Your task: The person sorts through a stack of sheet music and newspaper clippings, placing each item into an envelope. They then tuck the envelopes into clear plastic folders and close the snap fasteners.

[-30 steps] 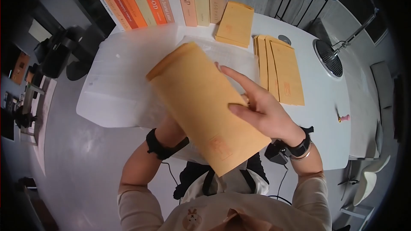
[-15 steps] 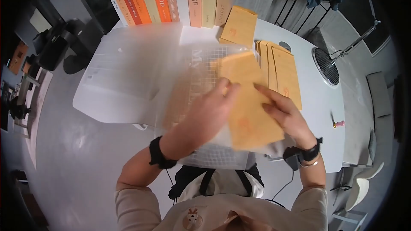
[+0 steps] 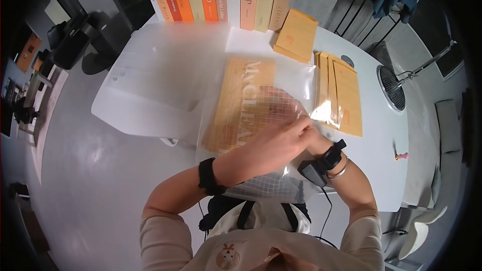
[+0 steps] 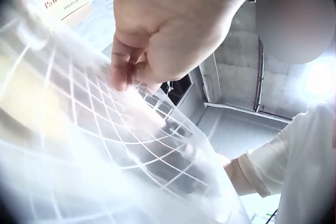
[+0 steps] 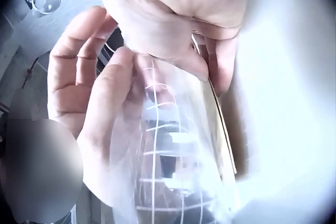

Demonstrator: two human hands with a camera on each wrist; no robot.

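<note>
A clear plastic bag [image 3: 295,76] printed with a white grid and lettering lies across the lap and the table's front edge. Kraft envelopes [image 3: 233,90] show through it. My right hand [image 3: 282,108] is inside the bag, seen through the plastic. In the right wrist view its fingers and thumb lie on either side of an envelope edge [image 5: 221,124]. Crossing over the right wrist, my left hand [image 3: 281,143] pinches the bag's edge. The left wrist view shows this pinch, with the left thumb and fingers [image 4: 122,74] together on the grid plastic.
More kraft envelopes [image 3: 346,90] are stacked right of the bag, with another pile [image 3: 296,35] behind. A row of books [image 3: 248,0] stands at the back. Frosted plastic [image 3: 160,70] covers the left side. A round black mesh stand [image 3: 390,88] and a small pink object [image 3: 401,156] are at right.
The envelope that my right hand held above the table has gone into the bag, along with that hand. My left hand has moved from beneath the envelope to the bag's edge.
</note>
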